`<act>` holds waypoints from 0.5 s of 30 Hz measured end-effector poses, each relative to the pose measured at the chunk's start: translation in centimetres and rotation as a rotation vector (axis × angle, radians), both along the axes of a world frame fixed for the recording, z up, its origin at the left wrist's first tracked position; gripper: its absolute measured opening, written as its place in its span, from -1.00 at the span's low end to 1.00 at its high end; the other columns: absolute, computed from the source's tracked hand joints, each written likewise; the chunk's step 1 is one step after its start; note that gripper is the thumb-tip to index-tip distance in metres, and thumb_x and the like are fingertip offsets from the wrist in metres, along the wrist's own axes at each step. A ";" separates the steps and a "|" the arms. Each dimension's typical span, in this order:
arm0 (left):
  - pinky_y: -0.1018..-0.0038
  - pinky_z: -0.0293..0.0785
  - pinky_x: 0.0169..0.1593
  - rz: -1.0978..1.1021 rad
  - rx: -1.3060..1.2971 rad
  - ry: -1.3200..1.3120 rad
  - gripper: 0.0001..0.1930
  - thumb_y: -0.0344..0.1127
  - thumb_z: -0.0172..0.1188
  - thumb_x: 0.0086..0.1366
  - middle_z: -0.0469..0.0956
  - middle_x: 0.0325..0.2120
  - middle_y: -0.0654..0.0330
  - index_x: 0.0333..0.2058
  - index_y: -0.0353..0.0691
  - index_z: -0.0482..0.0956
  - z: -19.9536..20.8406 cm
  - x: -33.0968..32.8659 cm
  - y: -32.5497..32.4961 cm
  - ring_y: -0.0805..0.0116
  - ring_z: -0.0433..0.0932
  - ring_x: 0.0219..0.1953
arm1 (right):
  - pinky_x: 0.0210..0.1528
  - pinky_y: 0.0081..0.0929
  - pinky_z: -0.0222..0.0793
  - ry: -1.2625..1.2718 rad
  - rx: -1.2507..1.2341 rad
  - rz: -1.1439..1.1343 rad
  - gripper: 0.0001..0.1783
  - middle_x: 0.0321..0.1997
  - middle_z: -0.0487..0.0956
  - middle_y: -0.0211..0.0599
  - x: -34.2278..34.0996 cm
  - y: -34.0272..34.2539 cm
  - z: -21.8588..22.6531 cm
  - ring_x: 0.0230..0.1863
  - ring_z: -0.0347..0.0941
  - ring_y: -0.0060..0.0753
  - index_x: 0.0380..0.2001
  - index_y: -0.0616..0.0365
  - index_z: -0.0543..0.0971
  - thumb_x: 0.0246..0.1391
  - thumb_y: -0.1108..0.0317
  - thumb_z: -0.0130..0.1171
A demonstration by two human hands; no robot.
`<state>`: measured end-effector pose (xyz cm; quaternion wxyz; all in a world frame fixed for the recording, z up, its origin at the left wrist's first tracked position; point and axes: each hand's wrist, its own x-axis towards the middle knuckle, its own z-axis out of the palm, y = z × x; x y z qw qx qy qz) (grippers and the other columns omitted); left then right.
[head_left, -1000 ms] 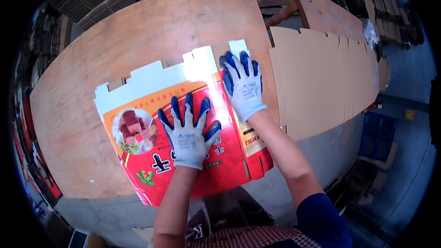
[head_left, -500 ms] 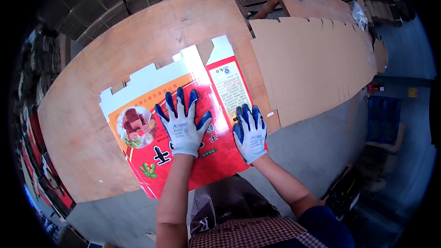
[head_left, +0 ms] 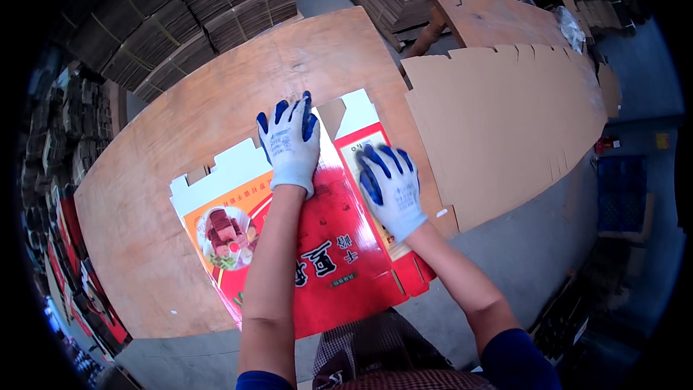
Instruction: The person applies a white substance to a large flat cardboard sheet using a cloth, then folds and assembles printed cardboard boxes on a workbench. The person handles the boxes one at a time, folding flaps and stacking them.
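Observation:
A flattened red cardboard box [head_left: 339, 245] with white flaps and a food picture lies on the wooden table [head_left: 144, 209], its near edge at my apron. My left hand [head_left: 290, 141], in a white and blue work glove, rests with fingers spread over the box's far edge. It hides part of the flaps there. My right hand [head_left: 391, 184], gloved alike, lies on the printed side panel, fingers extended and slightly bent. Neither hand grips anything.
Right of the box lies a large plain brown cardboard sheet [head_left: 512, 115]. Tied stacks of flat cardboard [head_left: 245, 0] stand beyond the table. A wooden board [head_left: 498, 18] sits at the far right, and a blue crate [head_left: 622, 191] is on the floor.
My left hand has slid away from me to the box's far edge. My right hand has shifted slightly farther up the side panel. The whole view has tilted a little.

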<state>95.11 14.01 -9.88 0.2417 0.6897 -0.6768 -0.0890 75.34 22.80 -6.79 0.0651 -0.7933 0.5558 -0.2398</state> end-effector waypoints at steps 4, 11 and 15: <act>0.05 -0.05 0.45 -0.016 -0.111 0.001 -0.57 -0.14 0.30 0.26 0.62 0.03 0.23 0.12 0.11 0.61 0.1 -1.2 -0.1 0.22 0.46 0.20 | 0.41 0.05 0.01 0.059 -0.011 0.023 -0.58 0.25 0.51 -0.33 1.1 -5.3 -1.1 0.33 0.31 -0.12 0.13 -0.07 0.57 0.20 0.26 0.12; 0.04 0.02 0.41 -0.016 -0.116 0.012 -0.55 -0.12 0.35 0.19 0.63 -0.07 0.20 0.08 0.02 0.63 0.4 -0.2 -0.5 0.19 0.51 0.08 | 0.45 0.19 -0.09 0.119 0.101 0.079 -0.60 0.35 0.42 -0.33 2.2 -7.8 -2.2 0.46 0.13 -0.07 0.12 -0.12 0.58 0.23 0.15 0.11; 0.06 0.26 0.14 -0.037 -0.181 -0.014 -0.72 -0.19 0.21 0.17 0.61 -0.20 0.22 -0.12 0.03 0.63 -0.9 1.8 -0.2 0.24 0.53 -0.07 | 0.42 0.12 -0.02 0.134 -0.016 0.060 -0.52 0.39 0.35 -0.07 5.4 -7.5 -3.0 0.47 0.13 0.04 0.18 0.04 0.50 0.20 0.21 0.13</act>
